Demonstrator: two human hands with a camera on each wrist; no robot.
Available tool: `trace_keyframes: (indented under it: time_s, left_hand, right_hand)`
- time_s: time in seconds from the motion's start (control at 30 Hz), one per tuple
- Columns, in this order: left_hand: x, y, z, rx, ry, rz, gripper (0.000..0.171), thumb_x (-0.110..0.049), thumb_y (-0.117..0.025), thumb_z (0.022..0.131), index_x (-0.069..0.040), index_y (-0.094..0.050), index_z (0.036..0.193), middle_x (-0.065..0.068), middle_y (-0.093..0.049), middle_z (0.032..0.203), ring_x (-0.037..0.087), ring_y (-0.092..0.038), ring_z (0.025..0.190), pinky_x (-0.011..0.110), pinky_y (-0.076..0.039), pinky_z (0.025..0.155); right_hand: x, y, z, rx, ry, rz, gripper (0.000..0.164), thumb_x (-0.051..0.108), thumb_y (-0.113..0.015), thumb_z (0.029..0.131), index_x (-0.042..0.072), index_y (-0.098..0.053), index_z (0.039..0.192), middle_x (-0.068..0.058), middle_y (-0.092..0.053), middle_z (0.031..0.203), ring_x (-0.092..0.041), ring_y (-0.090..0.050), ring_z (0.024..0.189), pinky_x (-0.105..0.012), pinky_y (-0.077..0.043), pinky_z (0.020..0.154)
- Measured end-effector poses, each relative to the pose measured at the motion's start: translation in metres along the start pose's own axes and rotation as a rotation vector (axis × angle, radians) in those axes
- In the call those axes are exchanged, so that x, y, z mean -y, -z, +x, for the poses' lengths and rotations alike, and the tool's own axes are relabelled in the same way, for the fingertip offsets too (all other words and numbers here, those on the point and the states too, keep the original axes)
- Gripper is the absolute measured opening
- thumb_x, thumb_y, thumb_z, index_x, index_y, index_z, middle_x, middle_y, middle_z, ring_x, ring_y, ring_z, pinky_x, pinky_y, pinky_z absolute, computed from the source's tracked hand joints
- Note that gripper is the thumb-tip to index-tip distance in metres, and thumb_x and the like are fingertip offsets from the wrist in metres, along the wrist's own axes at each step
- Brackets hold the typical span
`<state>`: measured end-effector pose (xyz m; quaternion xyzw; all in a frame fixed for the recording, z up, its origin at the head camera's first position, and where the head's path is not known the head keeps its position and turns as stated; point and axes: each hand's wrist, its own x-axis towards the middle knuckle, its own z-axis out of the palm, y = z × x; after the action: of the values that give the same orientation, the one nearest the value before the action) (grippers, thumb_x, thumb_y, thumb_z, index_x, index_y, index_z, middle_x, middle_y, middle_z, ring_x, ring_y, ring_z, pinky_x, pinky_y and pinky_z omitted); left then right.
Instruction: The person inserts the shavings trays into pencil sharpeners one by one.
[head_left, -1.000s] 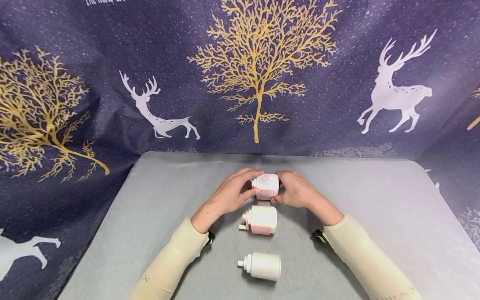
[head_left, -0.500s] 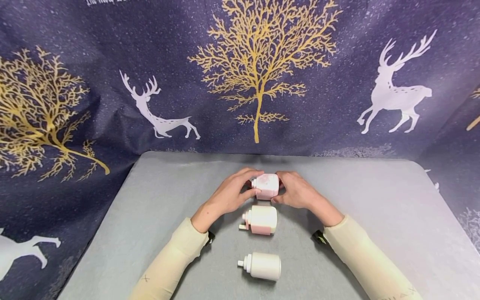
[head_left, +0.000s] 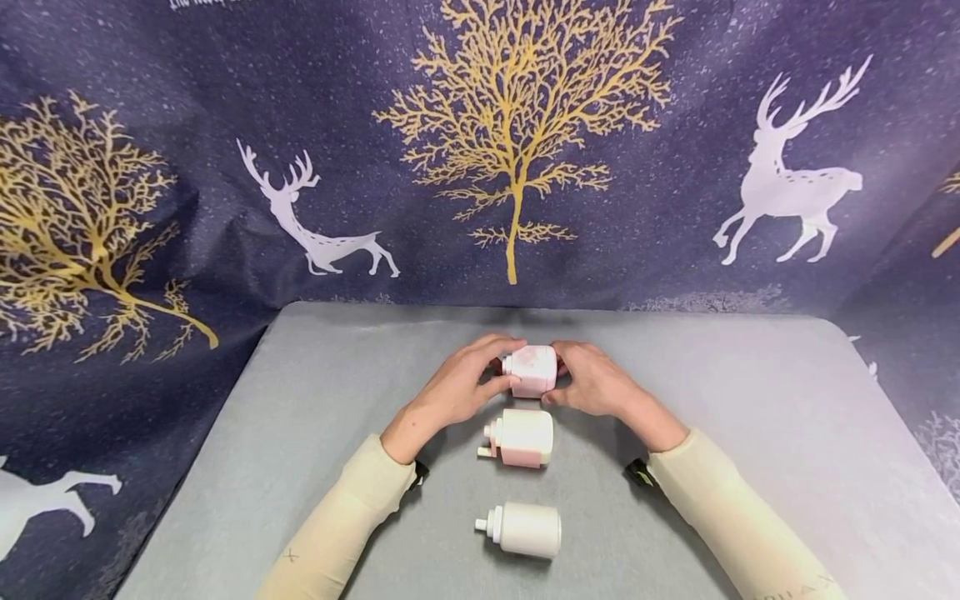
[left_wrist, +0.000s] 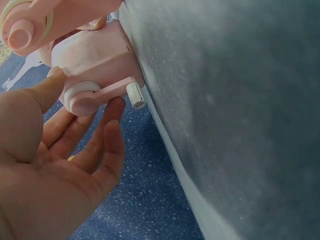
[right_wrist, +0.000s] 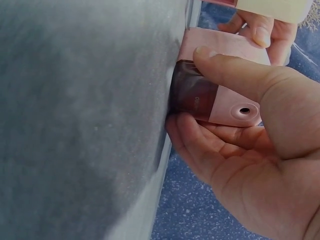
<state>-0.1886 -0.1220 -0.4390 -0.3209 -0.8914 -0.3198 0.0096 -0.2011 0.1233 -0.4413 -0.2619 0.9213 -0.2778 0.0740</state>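
At the back of the grey table, a pink hand-crank pencil sharpener [head_left: 534,372] stands between my two hands. My left hand [head_left: 459,388] holds its crank side, thumb on the near side and fingers on the far side. In the left wrist view the crank handle [left_wrist: 135,95] hangs beside the fingers. My right hand [head_left: 597,380] grips the opposite end by thumb and fingers. The right wrist view shows the round pencil hole [right_wrist: 244,110] and dark see-through drawer [right_wrist: 195,91] there. Just nearer sits a cream and pink crank sharpener [head_left: 527,437], touched by neither hand.
Closest to me on the grey table [head_left: 315,500] is an off-white rounded sharpener-like object [head_left: 529,530] with a small knob pointing left. A dark blue cloth [head_left: 637,167] printed with golden trees and white deer hangs behind the table's back edge.
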Motion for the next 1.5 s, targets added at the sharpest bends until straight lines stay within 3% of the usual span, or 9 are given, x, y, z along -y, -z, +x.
trace_keyframes:
  time_s: [0.53, 1.27, 1.5]
  left_hand:
    - [-0.004, -0.001, 0.001, 0.008, 0.039, -0.01, 0.055, -0.035, -0.066, 0.096, -0.031, -0.048, 0.147, -0.013, -0.051, 0.143, 0.005, -0.051, 0.127, 0.031, -0.046, 0.103]
    - [-0.001, 0.0, -0.003, 0.003, 0.021, 0.019, 0.057, -0.037, -0.065, 0.096, -0.037, -0.044, 0.149, -0.016, -0.048, 0.147, 0.004, -0.047, 0.132, 0.034, -0.045, 0.105]
    - [0.001, 0.002, -0.006, -0.01, 0.011, 0.031, 0.058, -0.041, -0.062, 0.097, -0.033, -0.042, 0.151, -0.013, -0.046, 0.148, 0.008, -0.047, 0.132, 0.035, -0.044, 0.107]
  right_hand:
    - [-0.003, -0.003, -0.005, -0.048, 0.023, -0.003, 0.047, 0.022, -0.088, 0.073, 0.011, -0.062, 0.111, 0.001, -0.067, 0.098, -0.017, -0.065, 0.09, -0.036, -0.055, 0.082]
    - [-0.004, -0.004, -0.009, -0.058, 0.063, 0.031, 0.047, 0.02, -0.087, 0.075, 0.009, -0.06, 0.111, -0.002, -0.066, 0.101, -0.02, -0.066, 0.094, -0.035, -0.055, 0.084]
    - [-0.009, -0.003, -0.011, -0.075, 0.093, 0.112, 0.044, 0.017, -0.086, 0.077, 0.006, -0.061, 0.111, -0.004, -0.067, 0.103, -0.022, -0.068, 0.096, -0.036, -0.056, 0.087]
